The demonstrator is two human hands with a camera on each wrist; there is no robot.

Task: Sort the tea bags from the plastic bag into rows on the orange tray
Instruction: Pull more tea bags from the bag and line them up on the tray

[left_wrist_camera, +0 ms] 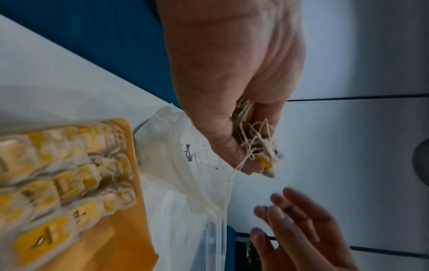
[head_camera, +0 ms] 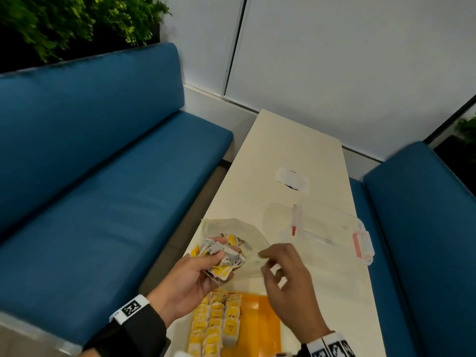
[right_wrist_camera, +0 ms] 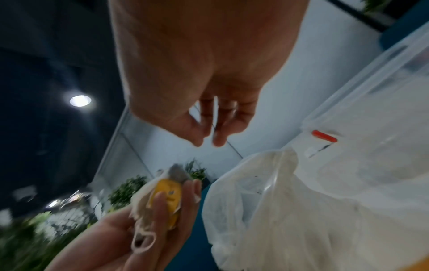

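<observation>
L hand (head_camera: pixel 195 275): clenched round a tangled bunch of tea bags (head_camera: pixel 223 256), strings hanging, held above table's near-left edge.
R hand (head_camera: pixel 286 276): holds nothing, fingers loosely bent, thumb & forefinger close, just beside the bunch.
Plastic bag (head_camera: pixel 247 235): lies crumpled on table past tray's far edge; looks nearly emptied, can't tell for sure.
Orange tray (head_camera: pixel 260 328): at table's near edge; approx 3 rows of bags on its left part, right part bare.
Progress: well along; handful left to untangle & lay down.
</observation>
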